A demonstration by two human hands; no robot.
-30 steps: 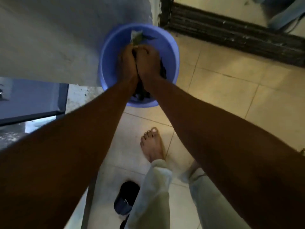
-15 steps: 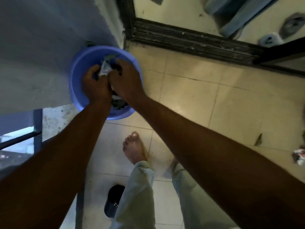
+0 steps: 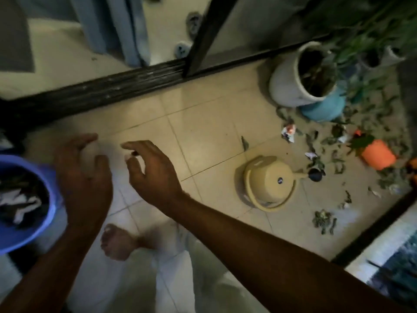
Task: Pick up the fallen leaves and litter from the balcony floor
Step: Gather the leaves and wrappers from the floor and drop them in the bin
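Note:
A blue bucket (image 3: 48, 220) at the left edge holds dark leaves and white paper scraps. My left hand (image 3: 83, 177) hovers just right of its rim, fingers apart and empty. My right hand (image 3: 151, 170) hangs beside it over bare tiles, open too, with a small dark speck near its fingertips. Fallen green leaves (image 3: 325, 220) and crumpled wrappers (image 3: 288, 132) lie scattered on the floor at the far right, well away from both hands. One single leaf (image 3: 244, 143) lies on the tiles between.
A beige watering can (image 3: 268, 181) lies on the tiles right of centre. A white plant pot (image 3: 286, 86), a blue pot (image 3: 325, 109) and an orange pot (image 3: 376, 154) stand at the right. A dark sliding-door track (image 3: 101, 91) runs along the far side. My bare foot (image 3: 117, 242) is below the hands.
Both hands have come out of the bucket and opened, leaving the litter inside. The view has swung right, bringing the watering can, pots and scattered leaves into sight.

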